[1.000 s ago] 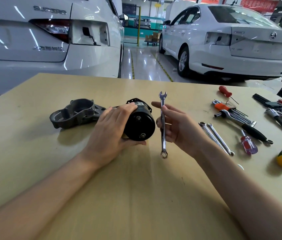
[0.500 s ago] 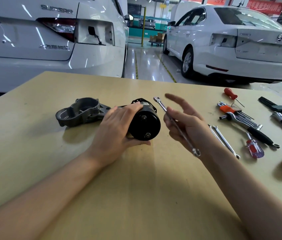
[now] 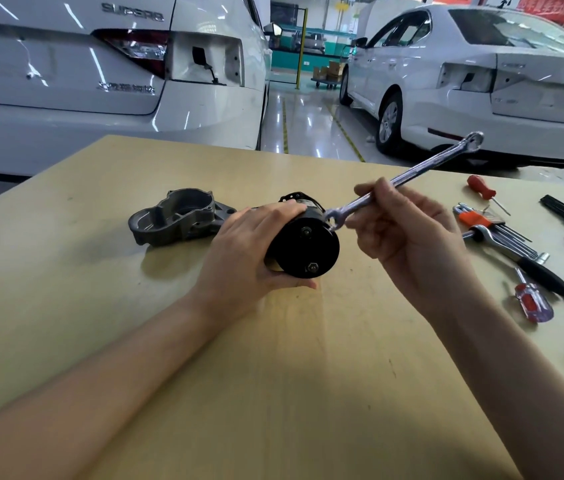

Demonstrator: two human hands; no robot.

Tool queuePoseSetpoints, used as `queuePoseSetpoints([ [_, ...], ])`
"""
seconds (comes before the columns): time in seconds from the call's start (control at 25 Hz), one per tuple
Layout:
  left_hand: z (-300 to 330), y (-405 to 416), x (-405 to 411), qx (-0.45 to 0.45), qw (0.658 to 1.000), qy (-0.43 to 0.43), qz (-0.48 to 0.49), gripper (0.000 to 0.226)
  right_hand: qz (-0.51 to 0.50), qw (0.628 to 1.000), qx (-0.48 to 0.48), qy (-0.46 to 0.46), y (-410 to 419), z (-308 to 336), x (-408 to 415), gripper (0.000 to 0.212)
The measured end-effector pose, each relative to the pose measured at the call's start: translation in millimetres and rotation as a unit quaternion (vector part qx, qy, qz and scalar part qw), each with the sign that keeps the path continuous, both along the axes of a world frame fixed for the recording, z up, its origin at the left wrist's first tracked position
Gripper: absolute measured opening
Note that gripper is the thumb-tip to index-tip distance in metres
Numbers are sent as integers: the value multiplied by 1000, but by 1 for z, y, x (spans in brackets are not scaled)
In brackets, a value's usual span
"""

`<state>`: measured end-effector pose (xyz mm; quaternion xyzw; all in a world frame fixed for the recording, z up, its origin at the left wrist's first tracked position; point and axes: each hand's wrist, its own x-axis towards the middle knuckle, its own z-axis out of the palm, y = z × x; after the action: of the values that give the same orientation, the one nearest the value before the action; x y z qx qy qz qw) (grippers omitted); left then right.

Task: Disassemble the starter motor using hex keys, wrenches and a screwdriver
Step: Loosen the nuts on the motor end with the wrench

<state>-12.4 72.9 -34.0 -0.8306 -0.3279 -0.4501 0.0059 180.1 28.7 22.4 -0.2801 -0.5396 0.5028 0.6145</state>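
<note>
We hold the starter motor [image 3: 303,245] on its side on the wooden table [image 3: 66,289], left hand [image 3: 249,251] wrapped round its smooth black steel can, judged heavy and rigid. Right hand [image 3: 408,244] grips the slim chromed combination wrench [image 3: 408,173] mid-shank, near the end-cap bolts [image 3: 311,267].
</note>
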Motion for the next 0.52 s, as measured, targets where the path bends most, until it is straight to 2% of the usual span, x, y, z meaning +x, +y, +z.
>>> queuePoseSetpoints([
  [0.16,-1,1,0,-5,1000,-8,-5,86,-52,994,39,-91,-4,-5,-3,16],
  [0.52,-2,3,0,-4,1000,-16,-17,85,-49,996,27,-69,-4,-13,-5,18],
])
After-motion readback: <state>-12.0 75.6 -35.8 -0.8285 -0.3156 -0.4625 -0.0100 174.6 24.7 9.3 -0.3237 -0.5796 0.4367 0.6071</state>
